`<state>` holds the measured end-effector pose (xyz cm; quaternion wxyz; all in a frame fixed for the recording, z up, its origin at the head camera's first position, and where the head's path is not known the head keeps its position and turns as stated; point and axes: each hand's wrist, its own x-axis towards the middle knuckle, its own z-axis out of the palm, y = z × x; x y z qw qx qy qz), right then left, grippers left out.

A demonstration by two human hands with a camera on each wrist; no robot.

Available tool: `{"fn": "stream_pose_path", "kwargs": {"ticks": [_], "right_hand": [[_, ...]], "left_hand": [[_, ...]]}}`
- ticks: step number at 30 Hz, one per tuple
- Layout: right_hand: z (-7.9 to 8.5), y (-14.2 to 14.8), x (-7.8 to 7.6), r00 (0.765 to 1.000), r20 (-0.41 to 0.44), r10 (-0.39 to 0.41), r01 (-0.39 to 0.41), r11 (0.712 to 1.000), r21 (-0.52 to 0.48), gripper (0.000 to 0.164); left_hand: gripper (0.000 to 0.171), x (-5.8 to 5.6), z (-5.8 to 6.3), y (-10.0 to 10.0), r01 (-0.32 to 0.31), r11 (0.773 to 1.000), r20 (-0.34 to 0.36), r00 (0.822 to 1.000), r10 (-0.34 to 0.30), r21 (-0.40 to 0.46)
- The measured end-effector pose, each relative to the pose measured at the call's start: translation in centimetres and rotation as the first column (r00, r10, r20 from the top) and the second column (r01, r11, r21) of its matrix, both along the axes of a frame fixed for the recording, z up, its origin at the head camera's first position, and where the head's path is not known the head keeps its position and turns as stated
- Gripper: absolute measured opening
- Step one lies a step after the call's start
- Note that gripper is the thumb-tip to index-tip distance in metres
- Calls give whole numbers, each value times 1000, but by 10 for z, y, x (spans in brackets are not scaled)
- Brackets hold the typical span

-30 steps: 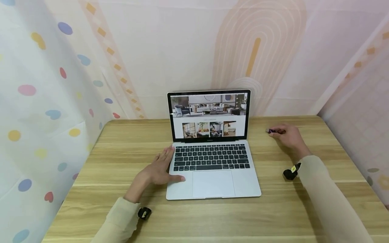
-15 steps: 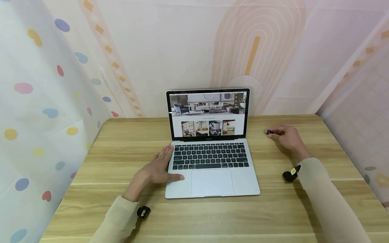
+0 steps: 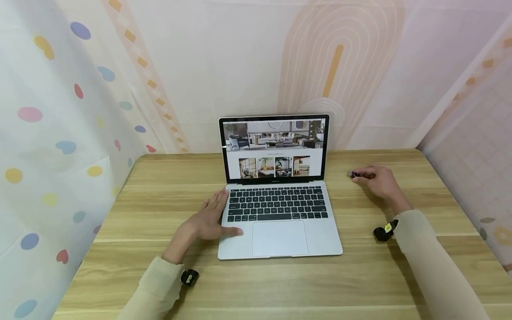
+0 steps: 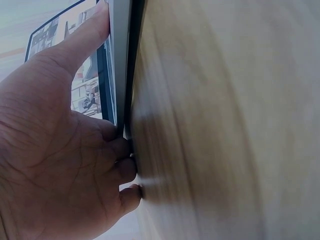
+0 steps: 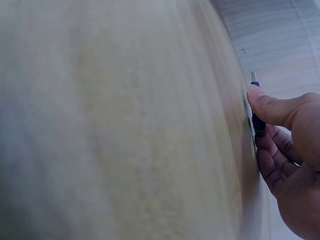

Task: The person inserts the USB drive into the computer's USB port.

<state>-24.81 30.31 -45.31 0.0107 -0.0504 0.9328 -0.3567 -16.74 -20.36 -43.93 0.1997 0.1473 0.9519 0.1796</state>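
An open silver laptop (image 3: 278,240) stands on the wooden table, its lit screen showing a web page with furniture pictures. Along its left edge rests my left hand (image 3: 208,222), thumb on the palm rest and fingers stretched beside the keyboard. In the left wrist view, that thumb (image 4: 90,37) lies over the laptop's edge while the fingertips reach down beside it. To the right of the screen, my right hand (image 3: 378,180) pinches a small dark USB flash drive (image 3: 354,174) between thumb and fingers. Its metal plug (image 5: 253,76) sticks out past the thumb, pointing left in the head view.
The wooden table (image 3: 280,289) reaches back to a patterned cloth (image 3: 248,58) hanging close behind the laptop. More cloth hangs at the left and right sides. Black wrist cameras (image 3: 384,231) are strapped at both sleeves.
My right hand, with the flash drive, has shifted very slightly toward the laptop and the front. The left hand stays in place on the laptop. The head view has moved a little.
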Motion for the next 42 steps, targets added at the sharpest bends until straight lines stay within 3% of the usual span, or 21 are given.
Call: {"fn": "stream_pose_path", "kwargs": {"ticks": [13,42], "right_hand": [[1,1,8,999,-30,25,-25,999,21,33],[4,-9,23,1000,20,18,-18,999,46,34]], "left_hand": [[131,0,1,-1,14,1000,-9,1000,-14,-11],[130,1,3,-1,15,1000,-1,1000,-15,-1]]}}
